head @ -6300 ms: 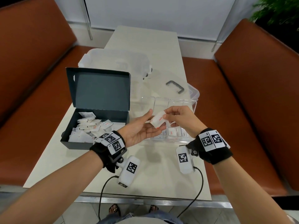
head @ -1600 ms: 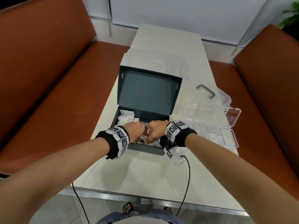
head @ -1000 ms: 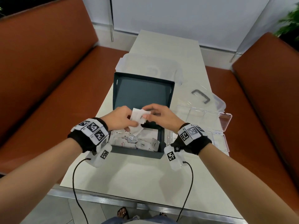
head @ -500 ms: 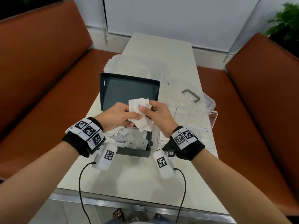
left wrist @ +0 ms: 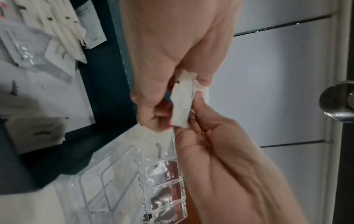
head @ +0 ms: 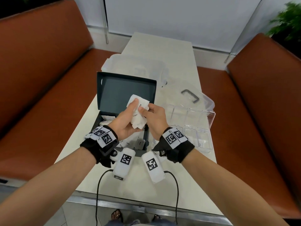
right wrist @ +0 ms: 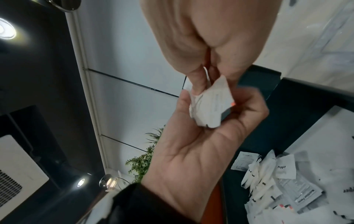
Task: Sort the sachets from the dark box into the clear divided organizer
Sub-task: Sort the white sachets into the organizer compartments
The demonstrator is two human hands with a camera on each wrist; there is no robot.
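Currently both hands raised over dark box [head: 114,95]: left hand [head: 125,121] fingers curled round sachets [head: 138,115], right hand [head: 154,118] thumb and fingers pinching same bunch; clear divided organizer [head: 192,121] just right.

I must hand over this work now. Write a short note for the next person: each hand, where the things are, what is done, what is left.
Left hand: holds a bunch of white sachets above the dark box.
Right hand: pinches the same bunch from the right side.
Box: open on the table, many sachets inside.
Organizer: open, right of the box; at least one near compartment holds a sachet, the far ones look empty.
Done: a few sachets sorted.
Left: place the held bunch, then empty the box.
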